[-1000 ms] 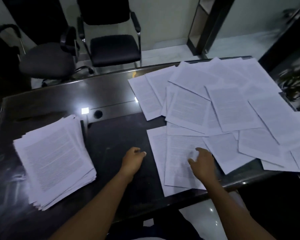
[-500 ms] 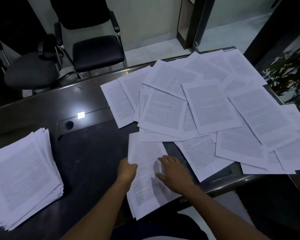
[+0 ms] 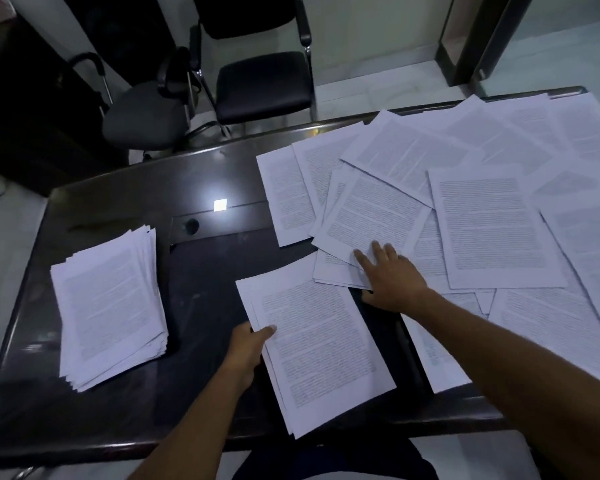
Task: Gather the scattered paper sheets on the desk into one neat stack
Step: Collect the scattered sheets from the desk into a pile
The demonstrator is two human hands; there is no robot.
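Observation:
A thick stack of printed sheets (image 3: 110,306) lies at the left of the dark desk (image 3: 125,202). My left hand (image 3: 248,348) grips the left edge of a few gathered sheets (image 3: 316,348) near the front middle, thumb on top. My right hand (image 3: 390,277) presses with straight fingers on a tilted sheet (image 3: 371,216) at the near edge of the scattered sheets (image 3: 492,223). Those overlapping sheets cover the desk's right half.
Two black chairs (image 3: 262,84) stand behind the desk on a pale floor. A round cable hole (image 3: 191,224) and a bright light reflection (image 3: 220,204) mark the desk's middle. A dark doorframe (image 3: 478,39) stands at the back right.
My left hand took hold of the front sheets and drew them left, apart from the pile. My right hand left them and reached forward onto a tilted sheet farther back.

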